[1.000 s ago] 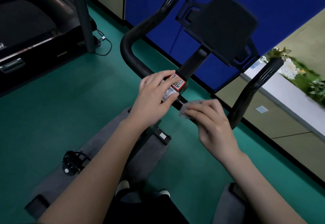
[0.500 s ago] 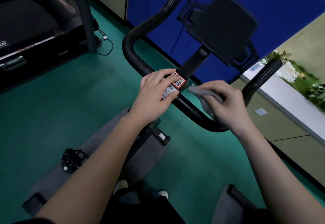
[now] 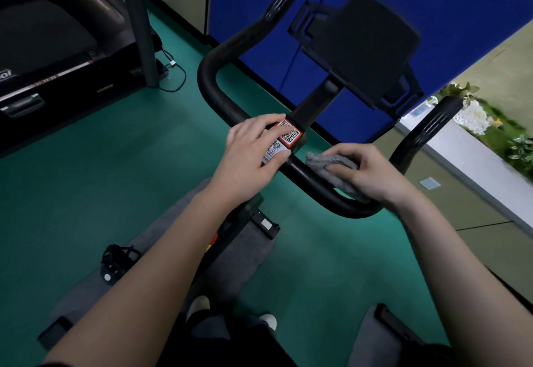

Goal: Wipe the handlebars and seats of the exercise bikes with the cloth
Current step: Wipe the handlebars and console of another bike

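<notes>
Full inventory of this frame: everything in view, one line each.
handlebar: 1, black, centre
QR stickers: 2, red-edged and white, handlebar middle
cloth: 1, grey, on handlebar right of stickers
device holder: 1, black, above handlebar
pedal: 1, black, lower left
mats: 2, grey, on floor below handlebar and at bottom right
treadmill: 1, black, upper left
partition: 1, blue, behind device holder
floor: 1, green
flowers: cluster, white, far right
left hand: 1, rests on handlebar middle, fingers on stickers
right hand: 1, grips cloth against handlebar
</notes>
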The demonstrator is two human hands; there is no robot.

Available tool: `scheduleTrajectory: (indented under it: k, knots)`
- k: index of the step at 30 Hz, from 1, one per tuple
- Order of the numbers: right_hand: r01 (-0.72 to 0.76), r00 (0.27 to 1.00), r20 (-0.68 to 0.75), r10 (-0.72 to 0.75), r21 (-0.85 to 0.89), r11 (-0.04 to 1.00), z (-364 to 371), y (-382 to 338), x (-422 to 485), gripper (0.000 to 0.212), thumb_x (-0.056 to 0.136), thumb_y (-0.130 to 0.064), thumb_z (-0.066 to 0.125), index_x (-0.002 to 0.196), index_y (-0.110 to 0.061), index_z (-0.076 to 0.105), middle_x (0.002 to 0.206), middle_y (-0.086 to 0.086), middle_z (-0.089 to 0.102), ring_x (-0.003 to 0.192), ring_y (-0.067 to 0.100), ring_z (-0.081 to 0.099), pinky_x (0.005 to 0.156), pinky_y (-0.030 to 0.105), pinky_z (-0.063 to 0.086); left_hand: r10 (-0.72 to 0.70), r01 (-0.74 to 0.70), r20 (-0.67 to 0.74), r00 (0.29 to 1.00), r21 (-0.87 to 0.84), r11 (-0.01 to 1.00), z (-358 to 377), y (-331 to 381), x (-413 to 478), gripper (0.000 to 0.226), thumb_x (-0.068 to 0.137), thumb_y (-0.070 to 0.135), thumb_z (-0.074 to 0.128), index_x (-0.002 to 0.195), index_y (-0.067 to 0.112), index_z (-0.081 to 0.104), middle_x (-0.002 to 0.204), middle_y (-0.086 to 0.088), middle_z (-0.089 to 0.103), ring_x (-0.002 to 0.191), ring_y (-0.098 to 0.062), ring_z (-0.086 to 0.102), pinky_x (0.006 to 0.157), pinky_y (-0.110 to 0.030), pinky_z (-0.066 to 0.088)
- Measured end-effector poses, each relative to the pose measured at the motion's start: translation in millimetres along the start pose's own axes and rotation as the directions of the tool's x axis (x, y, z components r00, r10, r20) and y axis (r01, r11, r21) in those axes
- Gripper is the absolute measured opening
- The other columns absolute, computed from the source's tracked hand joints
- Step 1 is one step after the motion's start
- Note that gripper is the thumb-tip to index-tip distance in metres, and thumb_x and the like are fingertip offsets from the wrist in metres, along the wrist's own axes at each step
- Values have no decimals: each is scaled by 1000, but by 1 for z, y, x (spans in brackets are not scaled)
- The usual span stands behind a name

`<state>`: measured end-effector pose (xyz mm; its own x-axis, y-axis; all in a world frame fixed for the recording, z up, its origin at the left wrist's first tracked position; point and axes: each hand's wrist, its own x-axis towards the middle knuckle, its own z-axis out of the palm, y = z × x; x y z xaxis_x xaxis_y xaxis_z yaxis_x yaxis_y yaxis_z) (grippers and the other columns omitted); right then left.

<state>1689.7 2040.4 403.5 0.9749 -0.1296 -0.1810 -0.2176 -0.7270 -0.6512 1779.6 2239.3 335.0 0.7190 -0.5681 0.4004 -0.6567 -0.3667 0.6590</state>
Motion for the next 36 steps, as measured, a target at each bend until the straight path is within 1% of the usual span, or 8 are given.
scheduleTrajectory:
  k: [7,14,19,23,26,28,32,36]
  knots:
    - [-113,991,88,101,146,983,18,-9,26,14,88,1,60,91,-11,66,84,3,66,69,2,60,68,12,47,-1,1,1,1000,3,1000,-1,0,0,39,90,34,49,126,22,56,137,7,47,126,-14,40,105,-29,17]
    - [-177,914,360,186,-60,982,-19,9,11,11,89,-7,64,95,-11,72,90,10,74,81,21,69,76,32,55,-11,11,-3,1000,-5,1000,2,0,0,38,90,34,50,126,24,56,138,9,46,127,-13,39,106,-28,15]
    - [-98,993,64,101,-58,994,3,-3,9,14,87,-6,63,94,-16,71,88,3,72,85,15,65,80,29,49,-14,14,-13,1000,-10,1000,1,0,0,38,90,33,50,126,23,57,137,9,46,125,-13,39,105,-25,15]
    - [-87,996,-36,82,-166,982,2,-2,-13,17,86,-10,64,93,-23,72,85,-6,71,84,9,62,75,21,43,-21,21,-16,1000,-10,1000,2,1,0,37,90,33,51,126,23,57,137,9,46,125,-13,39,106,-28,17]
    - [-68,988,-147,54,-87,994,-2,-6,-27,23,85,-11,65,85,-33,70,77,-9,71,70,6,61,62,16,43,-30,29,-30,999,-19,999,2,3,0,36,90,33,51,125,23,57,136,9,47,124,-13,40,106,-32,19]
    - [7,977,-211,-14,-32,999,5,-16,-26,24,85,-9,65,88,-32,71,81,-10,71,75,6,63,68,16,45,-40,39,-34,999,-27,999,2,3,0,36,90,32,52,124,24,58,136,10,47,124,-13,40,106,-32,19]
    - [103,982,-150,-113,-70,992,17,-32,-15,19,85,-5,64,94,-19,74,92,-3,70,88,12,64,80,22,48,-40,40,-17,999,-15,999,0,6,-1,36,90,31,54,125,23,58,137,9,47,124,-13,41,106,-32,20]
    - [75,996,-50,-75,-8,997,3,-20,-35,22,86,-6,64,87,-26,72,76,1,73,64,21,67,57,27,49,-57,57,-4,998,-24,998,-2,7,-1,37,90,34,52,125,24,58,137,10,46,124,-12,41,106,-33,21]
